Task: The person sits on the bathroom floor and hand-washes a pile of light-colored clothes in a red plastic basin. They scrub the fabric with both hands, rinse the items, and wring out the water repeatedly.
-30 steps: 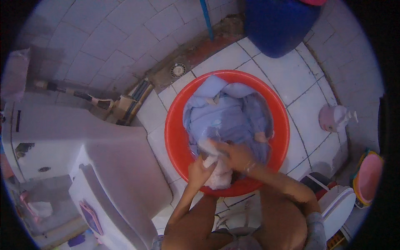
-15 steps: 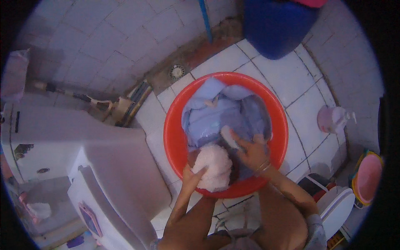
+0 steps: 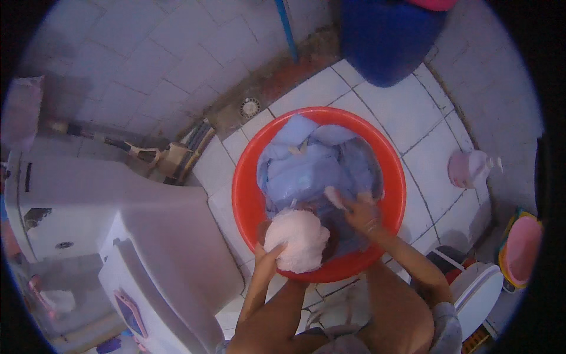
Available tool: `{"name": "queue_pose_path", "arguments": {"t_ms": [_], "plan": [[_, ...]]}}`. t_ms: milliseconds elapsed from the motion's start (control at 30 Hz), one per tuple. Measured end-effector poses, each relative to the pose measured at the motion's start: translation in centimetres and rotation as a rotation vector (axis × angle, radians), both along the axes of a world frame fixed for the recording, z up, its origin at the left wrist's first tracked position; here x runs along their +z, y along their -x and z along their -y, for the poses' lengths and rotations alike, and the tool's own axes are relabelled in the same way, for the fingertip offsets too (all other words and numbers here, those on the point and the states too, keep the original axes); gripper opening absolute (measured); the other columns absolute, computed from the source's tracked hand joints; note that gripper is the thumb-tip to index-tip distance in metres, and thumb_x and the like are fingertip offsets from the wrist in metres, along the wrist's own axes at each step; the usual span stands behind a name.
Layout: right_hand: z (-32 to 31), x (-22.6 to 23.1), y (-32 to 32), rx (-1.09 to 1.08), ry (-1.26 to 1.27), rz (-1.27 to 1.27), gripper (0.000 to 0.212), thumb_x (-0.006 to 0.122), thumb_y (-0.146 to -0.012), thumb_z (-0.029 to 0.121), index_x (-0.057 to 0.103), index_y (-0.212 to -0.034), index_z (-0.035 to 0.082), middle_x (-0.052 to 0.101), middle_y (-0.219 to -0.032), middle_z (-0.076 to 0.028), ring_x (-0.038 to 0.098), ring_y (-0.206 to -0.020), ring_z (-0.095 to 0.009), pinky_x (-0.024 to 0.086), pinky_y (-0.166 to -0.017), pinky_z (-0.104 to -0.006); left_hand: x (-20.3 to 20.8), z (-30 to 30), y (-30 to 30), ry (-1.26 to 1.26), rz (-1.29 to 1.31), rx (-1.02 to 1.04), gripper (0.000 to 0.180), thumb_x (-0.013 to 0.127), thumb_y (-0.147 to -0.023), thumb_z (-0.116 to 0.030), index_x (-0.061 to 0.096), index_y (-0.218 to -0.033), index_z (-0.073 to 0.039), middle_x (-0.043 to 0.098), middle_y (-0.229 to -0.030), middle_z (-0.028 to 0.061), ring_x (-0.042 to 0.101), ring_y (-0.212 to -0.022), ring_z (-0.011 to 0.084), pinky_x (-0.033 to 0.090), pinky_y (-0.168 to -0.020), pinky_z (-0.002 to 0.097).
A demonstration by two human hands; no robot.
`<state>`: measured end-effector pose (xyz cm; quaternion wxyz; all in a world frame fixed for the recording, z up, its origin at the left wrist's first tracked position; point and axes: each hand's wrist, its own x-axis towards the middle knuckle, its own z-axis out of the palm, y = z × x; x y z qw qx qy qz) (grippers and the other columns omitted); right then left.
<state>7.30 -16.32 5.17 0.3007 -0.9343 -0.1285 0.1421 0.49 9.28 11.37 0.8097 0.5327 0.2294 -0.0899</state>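
A red basin (image 3: 394, 177) stands on the floor in front of my knees, with soaked blue cloth (image 3: 312, 171) in water inside it. At its near left side my left hand (image 3: 268, 256) grips a pale pink, rounded, soft-looking cloth item (image 3: 298, 242), thumb on top and the other fingers mostly hidden. The item's exact kind does not show. Over the basin's right part, my right hand (image 3: 362, 213) is closed round a pale, elongated object (image 3: 335, 197) that looks like a brush handle; its far end points up and left.
A white washing machine (image 3: 171, 236) stands at the left, a floor squeegee (image 3: 165, 156) behind it. A drain (image 3: 250, 107) lies beyond the basin, a blue barrel (image 3: 389, 41) at the back. On the right are a pump bottle (image 3: 469, 169) and stacked small basins (image 3: 522, 251).
My right hand and its pale object have shifted slightly to the right. The pink cloth item has turned a little in my left hand. The whole view has shifted slightly.
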Motion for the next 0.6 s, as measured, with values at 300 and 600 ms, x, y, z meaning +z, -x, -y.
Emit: {"name": "queue_pose_path", "arguments": {"t_ms": [300, 600], "plan": [[-6.0, 10.5, -1.1, -0.378, -1.065, -1.010, 0.043, 0.047, -0.088, 0.024, 0.039, -0.126, 0.007, 0.059, -0.092, -0.007, 0.057, -0.067, -0.014, 0.049, -0.058, -0.0264, 7.0, 2.5, -2.0, -0.915, 0.243, -0.122, 0.075, 0.070, -0.064, -0.001, 0.035, -0.130, 0.000, 0.056, -0.111, 0.0172, 0.058, -0.097, 0.0243, 0.046, -0.082, 0.0300], [-1.7, 6.4, -3.3, -0.405, -1.305, -1.453, 0.047, 0.048, -0.085, 0.034, 0.042, -0.123, 0.008, 0.053, -0.116, -0.010, 0.053, -0.101, -0.026, 0.040, -0.091, -0.0379, 4.8, 2.2, -3.3, -1.312, 1.011, -0.600, 0.030, 0.072, -0.065, -0.010, 0.065, -0.094, -0.006, 0.060, -0.108, 0.0066, 0.056, -0.098, 0.0203, 0.036, -0.091, 0.0327]]}}
